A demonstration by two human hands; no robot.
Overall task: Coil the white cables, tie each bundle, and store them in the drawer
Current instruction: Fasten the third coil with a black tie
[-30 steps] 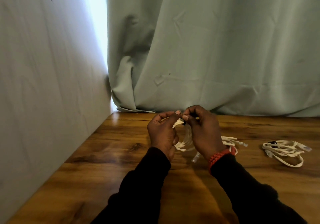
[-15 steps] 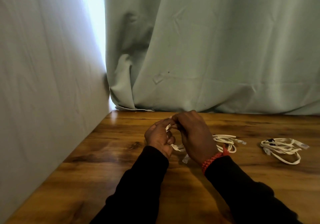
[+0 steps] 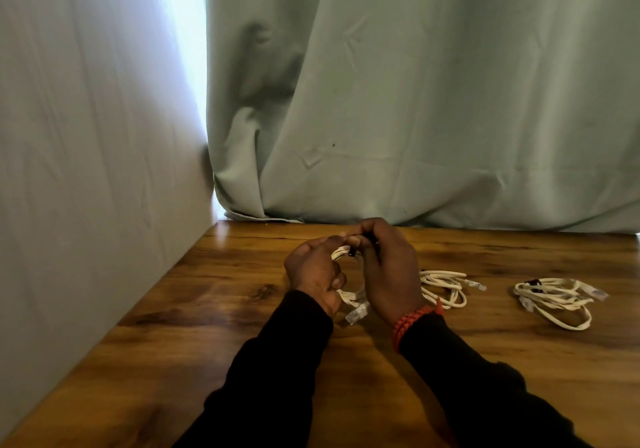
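A coiled white cable (image 3: 349,298) hangs between my two hands above the wooden table (image 3: 194,309). My left hand (image 3: 313,272) grips the coil's left side, fingers curled round the strands. My right hand (image 3: 389,267) pinches a small black tie (image 3: 352,251) at the top of the coil. A clear plug (image 3: 356,316) dangles below. To the right lie a second white cable coil (image 3: 446,286) on the table, partly hidden by my right hand, and a third coil (image 3: 557,300) with a black tie on it. No drawer is in view.
A pale green curtain (image 3: 415,101) hangs along the table's back edge. A light fabric-covered wall (image 3: 86,170) closes the left side. Bare wood stretches in front of my arms and to the left.
Both hands stay together on the coil and have shifted slightly, the right hand working the black tie at the top. The coils on the table have not moved.
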